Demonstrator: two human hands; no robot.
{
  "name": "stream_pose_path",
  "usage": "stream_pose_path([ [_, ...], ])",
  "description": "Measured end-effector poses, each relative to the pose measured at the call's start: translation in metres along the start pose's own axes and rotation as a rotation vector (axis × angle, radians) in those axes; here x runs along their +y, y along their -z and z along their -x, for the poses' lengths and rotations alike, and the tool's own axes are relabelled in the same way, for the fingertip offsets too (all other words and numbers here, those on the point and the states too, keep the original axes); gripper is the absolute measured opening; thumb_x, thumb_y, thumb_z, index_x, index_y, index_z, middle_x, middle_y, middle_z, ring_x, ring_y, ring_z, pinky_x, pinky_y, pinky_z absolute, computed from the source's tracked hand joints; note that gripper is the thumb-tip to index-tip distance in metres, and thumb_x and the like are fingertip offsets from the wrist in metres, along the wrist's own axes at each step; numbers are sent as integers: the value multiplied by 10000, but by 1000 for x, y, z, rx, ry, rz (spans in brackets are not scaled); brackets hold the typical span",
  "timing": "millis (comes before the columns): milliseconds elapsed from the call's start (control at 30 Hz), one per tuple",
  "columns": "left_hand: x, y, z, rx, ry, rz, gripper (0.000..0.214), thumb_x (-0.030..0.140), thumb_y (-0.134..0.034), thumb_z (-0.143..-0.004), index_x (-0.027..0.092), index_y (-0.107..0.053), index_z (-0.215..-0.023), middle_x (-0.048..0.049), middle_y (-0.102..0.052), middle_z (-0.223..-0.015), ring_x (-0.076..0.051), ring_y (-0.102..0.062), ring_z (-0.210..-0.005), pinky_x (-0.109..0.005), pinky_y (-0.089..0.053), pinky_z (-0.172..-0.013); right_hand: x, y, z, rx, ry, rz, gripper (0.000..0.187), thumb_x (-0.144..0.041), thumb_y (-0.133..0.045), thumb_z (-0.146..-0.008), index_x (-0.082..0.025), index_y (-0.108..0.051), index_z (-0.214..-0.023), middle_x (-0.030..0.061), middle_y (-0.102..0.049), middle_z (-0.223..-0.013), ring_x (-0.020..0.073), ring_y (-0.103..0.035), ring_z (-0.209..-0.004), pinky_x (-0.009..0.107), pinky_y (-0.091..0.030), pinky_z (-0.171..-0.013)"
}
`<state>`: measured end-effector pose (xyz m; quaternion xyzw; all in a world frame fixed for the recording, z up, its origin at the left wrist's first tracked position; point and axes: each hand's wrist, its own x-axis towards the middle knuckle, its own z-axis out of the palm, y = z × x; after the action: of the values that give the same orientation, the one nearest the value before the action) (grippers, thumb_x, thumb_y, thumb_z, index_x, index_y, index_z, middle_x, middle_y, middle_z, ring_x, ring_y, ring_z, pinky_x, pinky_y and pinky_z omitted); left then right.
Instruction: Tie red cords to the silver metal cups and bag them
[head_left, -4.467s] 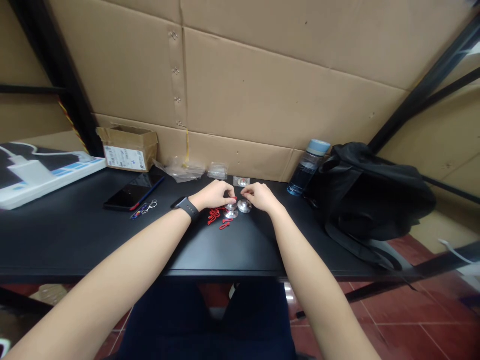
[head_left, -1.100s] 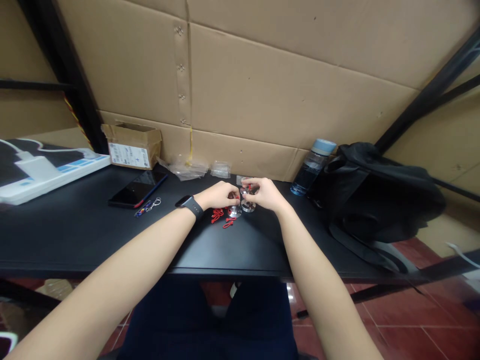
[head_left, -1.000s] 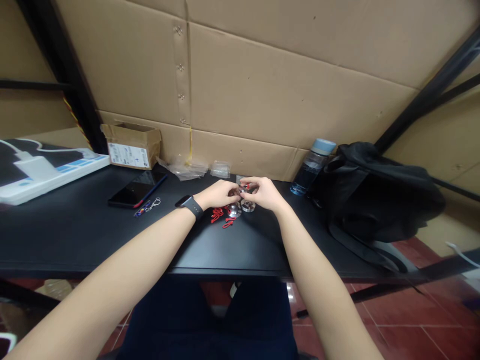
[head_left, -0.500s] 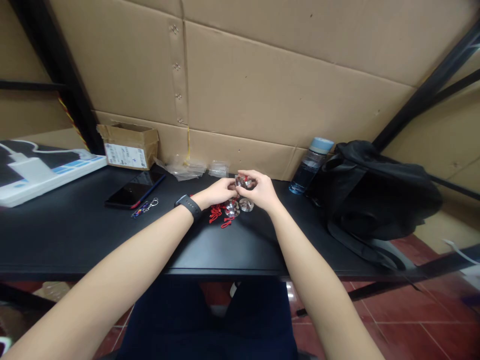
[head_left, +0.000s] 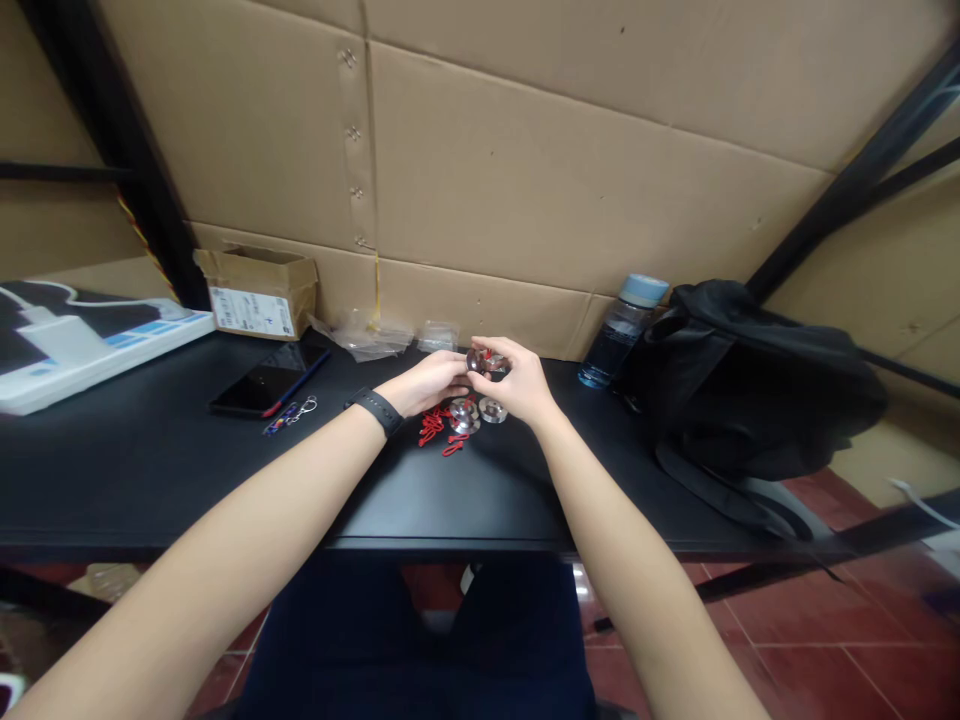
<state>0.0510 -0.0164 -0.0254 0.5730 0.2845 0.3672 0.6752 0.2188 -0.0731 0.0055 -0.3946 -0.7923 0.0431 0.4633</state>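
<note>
My left hand [head_left: 426,380] and my right hand [head_left: 517,378] meet above the black desk [head_left: 150,460], both pinching a small clear packet [head_left: 484,361] with a shiny metal piece and something red inside. Below them two round silver metal pieces [head_left: 474,411] rest on the desk. Several red cords [head_left: 437,432] lie just left of those pieces. A black watch sits on my left wrist.
A black phone [head_left: 264,378] and a keyring [head_left: 289,415] lie to the left, with a small cardboard box [head_left: 256,293] and clear plastic bags [head_left: 371,338] behind. A water bottle [head_left: 622,331] and a black backpack [head_left: 742,380] stand on the right. Cardboard sheets form the back wall.
Both hands left the silver pieces on the desk and rose, lifting the small clear packet between them. The silver pieces and red cords stayed in place.
</note>
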Motion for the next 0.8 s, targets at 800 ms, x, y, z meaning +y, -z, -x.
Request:
stream_pose_path([
  [800, 5, 15, -1, 202, -221, -208, 292, 394, -793, -768, 148, -746, -919, -66, -739, -903, -130, -655, -788, -234, -443, -687, 5, 9, -3, 88, -99, 22, 285, -190, -486, -966, -215, -757, -1054, 48, -783, -1082, 196, -736, -975, 301, -566, -873],
])
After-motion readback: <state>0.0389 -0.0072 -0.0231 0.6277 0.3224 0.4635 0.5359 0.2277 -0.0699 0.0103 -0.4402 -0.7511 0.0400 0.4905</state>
